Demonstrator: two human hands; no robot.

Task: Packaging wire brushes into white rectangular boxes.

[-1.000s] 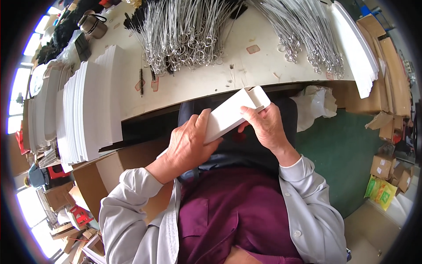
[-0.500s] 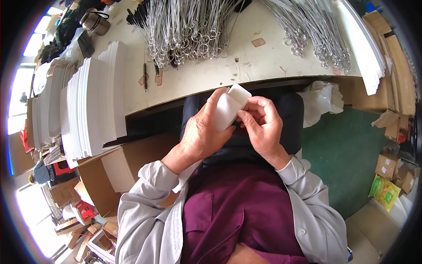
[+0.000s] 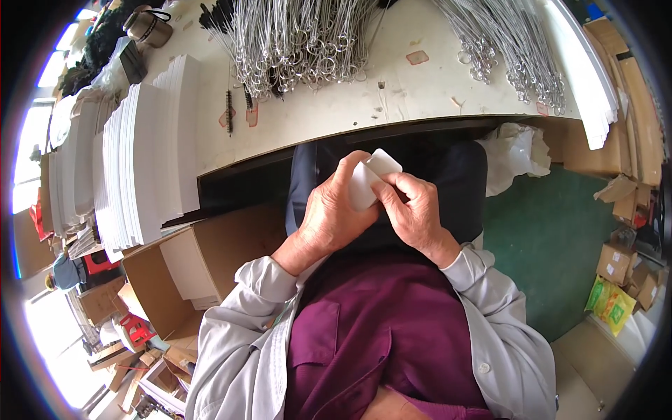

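Over my lap, just off the near table edge, I hold a small white carton (image 3: 361, 186) with a rounded end flap (image 3: 384, 163). My left hand (image 3: 334, 213) wraps round its left side, thumb lying along it. The fingers of my right hand (image 3: 416, 213) are pinched at the carton's right edge, by the flap. What lies inside the carton is hidden. Beyond my hands, a large heap of wire-stemmed brushes (image 3: 301, 52) with ring ends lies on the table (image 3: 308, 122). Two black bristle tips (image 3: 229, 113) point toward me at its left.
Stacks of flat white cartons (image 3: 129, 168) stand at the table's left side, with a metal mug (image 3: 148, 26) behind. A second bundle of wire brushes (image 3: 514, 56) lies right, beside more white card (image 3: 584, 77). An open cardboard box (image 3: 150, 287) sits at my left, a plastic bag (image 3: 514, 157) under the table's right.
Both hands have come closer together and the carton has dropped slightly toward me. My right fingers have shifted left, now over the carton's edge and the base of its flap.
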